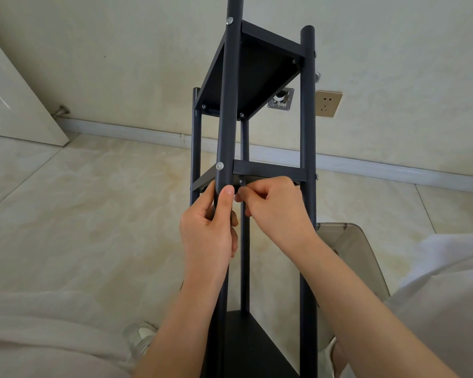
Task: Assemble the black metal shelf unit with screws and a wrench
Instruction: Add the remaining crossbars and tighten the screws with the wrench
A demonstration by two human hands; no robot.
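Observation:
The black metal shelf unit (307, 132) lies tilted away from me, its poles running from my lap toward the wall. My left hand (206, 230) grips the near left pole just below a silver screw head (219, 166). My right hand (276, 208) pinches a small dark wrench (242, 183) under the corner of the middle shelf (268, 170), next to that pole. The screw under the wrench is hidden. Another shelf (257, 75) sits farther up, and a third (246, 347) lies near my knees.
Pale tiled floor spreads to the left and right. A white door (14, 105) with a doorstop stands at the left. A wall socket (328, 103) and a small metal wall plate (281, 99) sit behind the shelf unit. A translucent grey stool (347, 252) is at my right.

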